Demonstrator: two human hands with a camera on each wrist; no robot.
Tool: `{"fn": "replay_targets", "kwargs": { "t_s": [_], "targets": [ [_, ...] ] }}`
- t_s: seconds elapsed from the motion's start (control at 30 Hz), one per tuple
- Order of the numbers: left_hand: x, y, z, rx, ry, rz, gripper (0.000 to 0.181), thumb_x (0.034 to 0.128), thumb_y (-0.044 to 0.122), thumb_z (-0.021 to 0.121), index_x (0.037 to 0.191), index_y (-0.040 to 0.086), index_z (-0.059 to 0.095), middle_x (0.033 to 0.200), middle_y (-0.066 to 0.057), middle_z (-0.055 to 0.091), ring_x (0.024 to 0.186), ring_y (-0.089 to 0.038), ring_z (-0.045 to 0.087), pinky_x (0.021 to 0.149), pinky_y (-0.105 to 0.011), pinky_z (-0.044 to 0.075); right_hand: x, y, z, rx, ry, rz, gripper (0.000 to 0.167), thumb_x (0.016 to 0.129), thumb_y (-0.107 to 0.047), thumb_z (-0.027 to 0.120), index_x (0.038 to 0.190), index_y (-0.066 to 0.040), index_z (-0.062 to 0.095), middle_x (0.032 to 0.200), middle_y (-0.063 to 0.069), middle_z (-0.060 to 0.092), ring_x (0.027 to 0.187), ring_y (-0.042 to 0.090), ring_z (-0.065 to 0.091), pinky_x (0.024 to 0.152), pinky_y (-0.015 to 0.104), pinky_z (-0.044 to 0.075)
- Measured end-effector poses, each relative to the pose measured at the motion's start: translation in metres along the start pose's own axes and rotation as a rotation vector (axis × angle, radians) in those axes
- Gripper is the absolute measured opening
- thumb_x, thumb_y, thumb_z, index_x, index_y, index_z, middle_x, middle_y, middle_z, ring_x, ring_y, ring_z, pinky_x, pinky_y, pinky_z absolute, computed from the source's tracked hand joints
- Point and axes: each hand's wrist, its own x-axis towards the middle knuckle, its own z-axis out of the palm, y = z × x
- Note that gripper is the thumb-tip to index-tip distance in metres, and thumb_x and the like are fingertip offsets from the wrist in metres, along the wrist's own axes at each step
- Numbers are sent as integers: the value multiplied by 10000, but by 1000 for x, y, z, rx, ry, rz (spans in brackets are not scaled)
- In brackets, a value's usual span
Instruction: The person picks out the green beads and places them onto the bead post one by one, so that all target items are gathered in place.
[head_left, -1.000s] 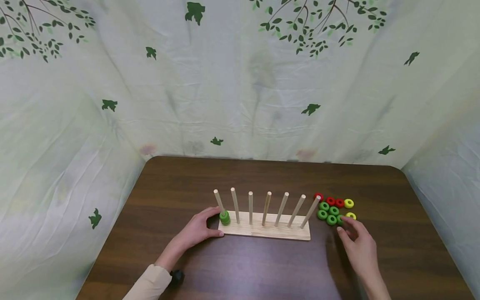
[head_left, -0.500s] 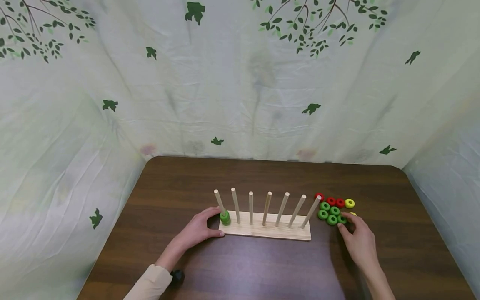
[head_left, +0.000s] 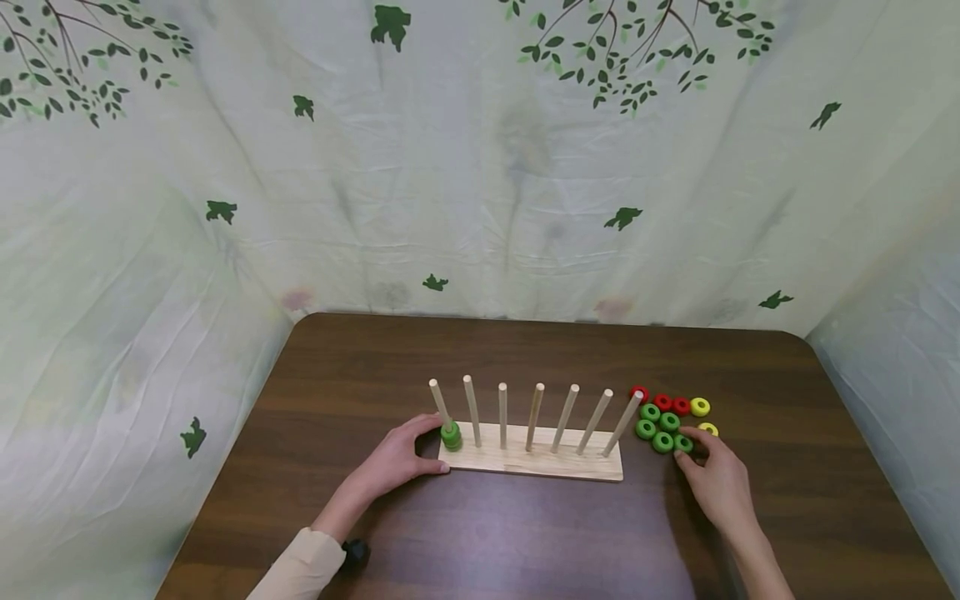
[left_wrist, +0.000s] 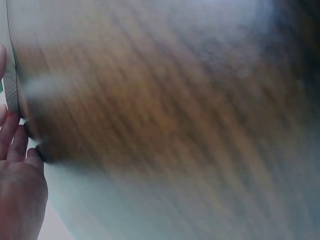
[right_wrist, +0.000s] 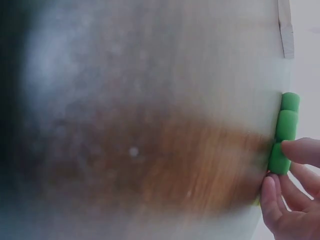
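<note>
place: curtained-off booth | signs: leaf-print cloth [head_left: 480, 167] on three sides, wood-grain table [head_left: 555, 533]

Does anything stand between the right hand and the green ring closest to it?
Nothing visible does: the right hand has its thumb against that green ring. The other green rings lie beyond it, on the side away from the hand.

pale glare on the tabletop [head_left: 525, 533]

- Board [head_left: 528, 465] on table [head_left: 525, 533], pegs [head_left: 535, 417] along it
- Rings [head_left: 451, 437] on leftmost peg
- Left hand [head_left: 396, 455] at board's left end
- Loose rings [head_left: 670, 429] right of board, touching right hand [head_left: 720, 483]
</note>
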Motion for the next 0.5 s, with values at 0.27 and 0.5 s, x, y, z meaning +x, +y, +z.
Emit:
{"fn": "replay_targets", "kwargs": {
  "t_s": [0.27,0.5],
  "targets": [
    [0,0,0,-4,-5,29,686,721,311,887,1322,135,608,1398,-100,532,1325,-293,458,1069,-482,367,-6,-2,-4,18,-15,49,372,914,-135,683,1272,-55,624,1078,203,686,890,306,678,714,425,511],
    [0,-3,1,1,7,42,687,712,311,892,1313,127,614,1387,-100,542,1322,-291,462,1069,-476,369,-13,-15,-11,53,58,46,357,912,-180,709,1252,-91,646,1014,167,711,894,262,674,670,283,491]
  ]
}}
